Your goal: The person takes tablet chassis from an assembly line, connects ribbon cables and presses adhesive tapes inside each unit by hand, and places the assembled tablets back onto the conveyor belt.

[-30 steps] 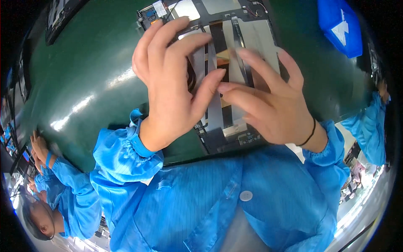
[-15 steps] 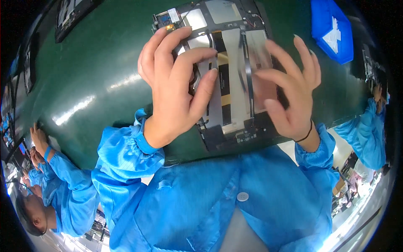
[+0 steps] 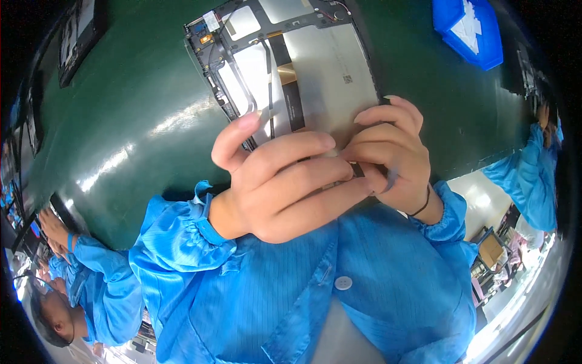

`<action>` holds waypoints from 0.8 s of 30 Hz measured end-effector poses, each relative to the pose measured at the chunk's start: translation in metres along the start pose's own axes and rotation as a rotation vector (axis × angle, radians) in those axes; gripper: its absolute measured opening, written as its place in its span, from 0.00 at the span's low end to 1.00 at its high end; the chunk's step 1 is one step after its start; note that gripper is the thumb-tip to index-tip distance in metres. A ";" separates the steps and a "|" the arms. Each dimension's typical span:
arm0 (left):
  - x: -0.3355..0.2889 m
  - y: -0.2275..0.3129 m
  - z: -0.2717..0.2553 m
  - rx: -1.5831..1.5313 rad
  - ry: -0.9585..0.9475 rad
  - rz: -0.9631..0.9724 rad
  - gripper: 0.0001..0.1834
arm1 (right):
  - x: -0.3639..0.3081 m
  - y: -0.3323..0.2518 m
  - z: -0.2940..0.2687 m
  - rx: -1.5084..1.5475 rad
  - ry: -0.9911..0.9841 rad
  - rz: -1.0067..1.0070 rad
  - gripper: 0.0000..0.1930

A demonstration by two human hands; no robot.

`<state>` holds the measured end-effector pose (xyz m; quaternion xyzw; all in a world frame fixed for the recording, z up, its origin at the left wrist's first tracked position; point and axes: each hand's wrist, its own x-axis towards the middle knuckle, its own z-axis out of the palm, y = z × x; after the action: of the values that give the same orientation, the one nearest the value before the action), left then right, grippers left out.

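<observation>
An opened tablet [image 3: 330,67] with a black frame, silver panels and dark flat cables lies at a slant before me. My left hand [image 3: 279,188] stretches over its lower part, thumb spread toward the tablet's left edge and fingers reaching right. Its fingertips come close to my right hand [image 3: 394,151], which is closed at the lower right corner. A thin dark strip [image 3: 392,178], seemingly a flat cable, shows at the right fingers; its other end is hidden. On the panel, another dark flat cable [image 3: 269,79] runs down beside a black-and-gold strip [image 3: 292,100].
A blue bin [image 3: 485,51] with white pieces in it stands at the far right on the green table [image 3: 145,73]. Another dark device [image 3: 79,39] lies at the far left. Co-workers in blue sleeves [image 3: 109,267] sit on both sides.
The tablet has shifted left and away from me. Both hands have come down to its near end and closer together. The dark cable on its right panel no longer lies there.
</observation>
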<state>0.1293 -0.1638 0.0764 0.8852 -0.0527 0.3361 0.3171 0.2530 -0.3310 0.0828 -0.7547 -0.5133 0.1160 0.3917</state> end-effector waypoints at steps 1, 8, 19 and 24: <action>-0.001 0.000 0.002 0.038 0.015 0.051 0.08 | -0.001 0.000 0.000 0.001 -0.001 0.003 0.13; -0.004 -0.004 0.002 0.168 0.114 0.253 0.09 | 0.003 0.003 -0.009 0.097 -0.081 -0.027 0.10; -0.005 -0.017 0.003 0.169 0.074 0.713 0.07 | 0.020 0.002 -0.018 0.229 -0.208 -0.062 0.04; -0.004 -0.009 -0.006 -0.007 -0.054 0.691 0.06 | 0.019 0.031 -0.049 0.364 0.298 0.038 0.05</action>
<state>0.1255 -0.1540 0.0723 0.8224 -0.3591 0.4002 0.1860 0.3106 -0.3424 0.0977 -0.6900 -0.4059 0.1013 0.5906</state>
